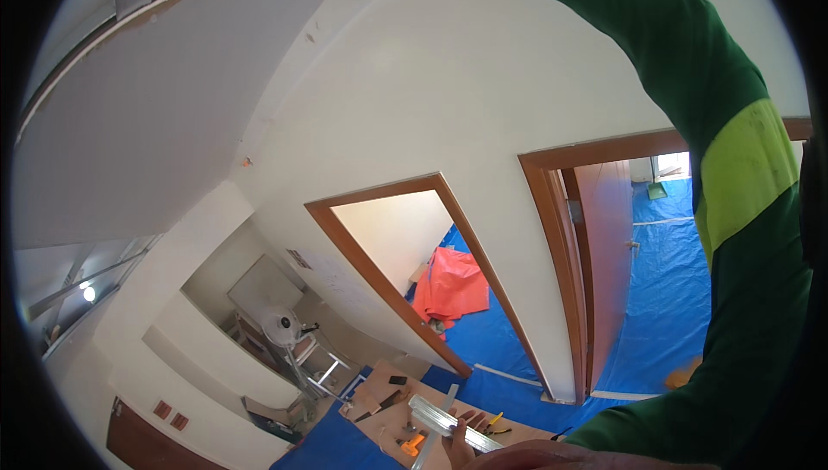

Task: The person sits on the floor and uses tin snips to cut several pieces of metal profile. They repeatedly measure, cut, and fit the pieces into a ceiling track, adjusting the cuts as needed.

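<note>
At the bottom of the view my left hand is closed around a bundle of silvery metal channels, with some fingers showing over the near side. The bundle slants from upper left to lower right. My right arm, in a green sleeve with a yellow-green band, bends up along the right side and leaves the view at the top. The right hand is out of sight. Below the channels lies a brown board bearing an orange tool, yellow-and-black pliers and a dark phone-like slab.
A pale wall holds two brown door frames; blue sheeting covers floors beyond. A red sheet lies inside the left doorway. A white fan and a metal stepladder stand left. A ceiling panel hangs upper left.
</note>
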The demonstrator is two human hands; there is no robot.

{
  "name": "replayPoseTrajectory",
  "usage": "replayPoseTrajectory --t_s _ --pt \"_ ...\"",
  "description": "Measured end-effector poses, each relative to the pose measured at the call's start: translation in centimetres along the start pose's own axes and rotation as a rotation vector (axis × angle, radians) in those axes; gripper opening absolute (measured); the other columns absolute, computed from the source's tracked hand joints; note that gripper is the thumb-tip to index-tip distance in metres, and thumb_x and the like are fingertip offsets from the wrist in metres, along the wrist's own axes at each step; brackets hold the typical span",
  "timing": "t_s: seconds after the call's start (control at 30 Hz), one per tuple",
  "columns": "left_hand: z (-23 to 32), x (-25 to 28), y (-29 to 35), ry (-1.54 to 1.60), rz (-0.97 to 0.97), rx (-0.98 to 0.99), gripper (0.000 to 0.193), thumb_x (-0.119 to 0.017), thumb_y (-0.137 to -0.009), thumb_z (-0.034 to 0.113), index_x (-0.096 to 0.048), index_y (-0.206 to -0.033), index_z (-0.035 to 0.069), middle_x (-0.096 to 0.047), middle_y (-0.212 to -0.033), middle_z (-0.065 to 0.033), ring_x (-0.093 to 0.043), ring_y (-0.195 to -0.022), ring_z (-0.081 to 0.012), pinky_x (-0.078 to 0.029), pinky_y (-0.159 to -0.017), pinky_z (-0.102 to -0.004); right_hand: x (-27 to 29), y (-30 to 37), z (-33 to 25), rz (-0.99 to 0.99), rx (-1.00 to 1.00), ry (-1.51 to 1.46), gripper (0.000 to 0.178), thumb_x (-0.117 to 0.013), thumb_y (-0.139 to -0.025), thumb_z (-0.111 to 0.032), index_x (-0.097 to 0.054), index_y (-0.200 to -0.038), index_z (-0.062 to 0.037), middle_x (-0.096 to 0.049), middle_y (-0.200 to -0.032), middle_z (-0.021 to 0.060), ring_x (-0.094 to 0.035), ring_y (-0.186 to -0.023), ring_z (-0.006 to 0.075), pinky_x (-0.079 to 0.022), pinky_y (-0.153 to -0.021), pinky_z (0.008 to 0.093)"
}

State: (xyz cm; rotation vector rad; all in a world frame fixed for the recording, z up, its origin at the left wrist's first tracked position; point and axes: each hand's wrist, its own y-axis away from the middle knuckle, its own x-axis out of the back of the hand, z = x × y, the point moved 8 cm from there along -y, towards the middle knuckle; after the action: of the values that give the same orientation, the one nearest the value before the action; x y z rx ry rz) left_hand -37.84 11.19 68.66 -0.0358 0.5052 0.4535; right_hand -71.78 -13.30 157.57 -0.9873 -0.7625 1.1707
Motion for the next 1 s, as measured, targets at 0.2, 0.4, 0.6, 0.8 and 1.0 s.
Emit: replayPoseTrajectory --t_s 0.2,0.4,0.6,0.8,1.0 --pt "2.3 -0.2 1.4 -0.090 0.022 -0.068 0.055 -0.063 -0.117 0.023 -0.043 -0.159 -0.006 -0.073 -0.129 -0.0222 -0.074 -0.123 -0.0345 -0.056 -0.117 -0.0531 3.8 13.9 1.0 -0.075 -0.280 -0.581 0.039 -0.062 -0.101 -0.023 -0.073 -0.127 0.0047 -0.063 -0.139 0.0301 -0.060 -0.126 0.0430 -0.049 -0.101 0.0632" --pt "4.8 -1.2 1.4 -0.266 0.009 -0.151 0.054 -0.063 -0.117 0.023 -0.043 -0.159 -0.006 -0.074 -0.128 -0.0217 -0.075 -0.121 -0.0342 -0.057 -0.116 -0.0526 8.1 40.1 -9.6 -0.224 -0.216 -1.626 0.037 -0.074 -0.091 -0.023 -0.060 -0.116 0.0003 -0.059 -0.116 0.0235 -0.061 -0.111 0.0419 -0.051 -0.094 0.0565" --pt "4.6 -4.9 0.1 -0.532 -0.006 -0.163 0.039 -0.066 -0.116 0.029 -0.068 -0.133 -0.005 -0.078 -0.118 -0.0161 -0.079 -0.104 -0.0257 -0.060 -0.106 -0.0431 9.1 73.1 -26.6 -1.313 -0.622 -2.322 0.030 -0.080 -0.101 -0.024 -0.066 -0.121 -0.0064 -0.066 -0.099 0.0022 -0.065 -0.093 0.0146 -0.056 -0.084 0.0346" --pt "5.4 -4.5 5.5 -0.854 0.112 -0.016 0.047 -0.068 -0.115 0.036 -0.060 -0.136 -0.005 -0.075 -0.103 -0.0115 -0.075 -0.082 -0.0171 -0.060 -0.074 -0.0365 14.0 107.3 -32.9 -2.008 -0.529 -1.820 0.042 -0.073 -0.096 -0.025 -0.072 -0.132 -0.0040 -0.063 -0.066 0.0080 -0.064 -0.049 0.0240 -0.049 -0.041 0.0373" --pt "6.4 -7.8 7.4 -0.949 0.006 0.003 0.064 -0.069 -0.115 0.036 -0.037 -0.155 -0.001 -0.069 -0.106 -0.0170 -0.074 -0.081 -0.0213 -0.061 -0.072 -0.0389 18.3 127.7 -24.7 -2.369 -0.461 -1.263 0.044 -0.074 -0.096 -0.031 -0.074 -0.135 -0.0109 -0.074 -0.074 0.0147 -0.071 -0.053 0.0299 -0.057 -0.049 0.0436"
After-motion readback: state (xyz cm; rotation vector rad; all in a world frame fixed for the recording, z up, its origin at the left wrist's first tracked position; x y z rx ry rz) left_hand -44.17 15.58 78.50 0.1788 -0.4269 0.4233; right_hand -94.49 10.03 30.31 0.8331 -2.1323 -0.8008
